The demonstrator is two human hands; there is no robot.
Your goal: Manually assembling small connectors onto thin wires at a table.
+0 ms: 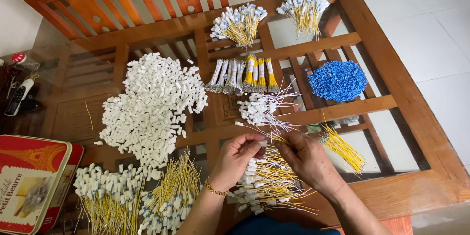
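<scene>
We've got both hands meeting over a loose pile of yellow wires [267, 178] near the front edge of the bench [426, 186], right in front of us. Our left hand [235, 159] has its fingers [252, 142] pinched together on what looks like a small white cap [263, 143], and the right hand [306, 159] has its fingers closed on the wire end that meets it, though the contact spot is too small to see clearly.

Biggest risk, we reckon: the pile under our hands is a tangle. Pull one wire up fast and it could drag its neighbours along, maybe off the front edge. The pinch is also tiny, so a cap could slip and drop into the pile, where it would be hard to pick out among the white ends.

Just behind our hands there's a smaller bunch of white-capped wires [262, 110], and a loose bundle of yellow wires [342, 149] lies to the right, close to that wrist, so a careless sweep would scatter it. The big heap of white caps [152, 102] on the left has stray pieces around its edges. The blue caps [338, 80] are farther back and well clear.
</scene>
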